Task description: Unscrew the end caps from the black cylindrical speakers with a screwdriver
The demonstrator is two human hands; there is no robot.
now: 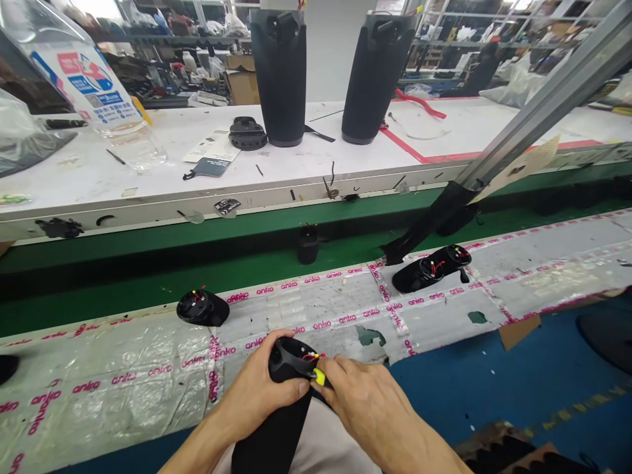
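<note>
My left hand [261, 385] is wrapped around the upper end of a black cylindrical speaker housing [271, 431], which is tilted in front of my lap. The housing's open end [292, 355] faces up and away, with red and yellow wire ends showing at its right rim. At that rim, my right hand [358, 388] closes on a small yellow-and-black-handled tool [319, 376]. A short metal part of the tool points left at the rim; its exact kind is hidden by my fingers.
On the plastic-covered bench lie a black housing [203, 307] and two more black housings [419, 273] end to end. Two tall black speaker bodies [280, 79] and a plastic bottle [99, 92] stand on the white shelf [192, 191]. A metal post [538, 99] slants down at right.
</note>
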